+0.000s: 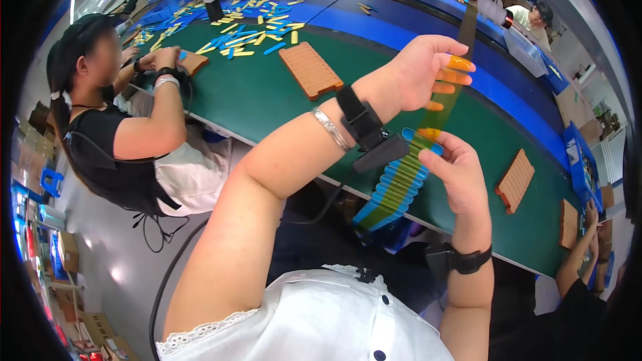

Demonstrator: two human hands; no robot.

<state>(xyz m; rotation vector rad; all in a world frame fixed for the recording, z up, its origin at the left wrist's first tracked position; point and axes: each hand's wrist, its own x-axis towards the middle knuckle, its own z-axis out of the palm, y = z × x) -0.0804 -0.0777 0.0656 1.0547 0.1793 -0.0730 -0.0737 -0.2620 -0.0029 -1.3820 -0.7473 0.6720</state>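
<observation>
A long strip of translucent amber tape (pixel 444 108) runs from the far side down over a row of blue flat sticks (pixel 382 195) at the table's near edge. The sticks lie side by side, with the tape along their middle. My left hand (pixel 422 72) is raised over the table, fingers stretched and apart. Its fingertips lie behind the tape and look orange through it. At the top end of the row, my right hand (pixel 458 168) pinches the sticks and tape between thumb and fingers. What lies beneath the sticks is hidden.
Orange ridged blocks (pixel 311 69) lie on the green table (pixel 247 97); another block (pixel 515 180) is at the right. Loose blue and yellow sticks (pixel 257 30) are heaped at the far left. A person (pixel 110 107) works at my left; another person's hand (pixel 592 217) shows at the right.
</observation>
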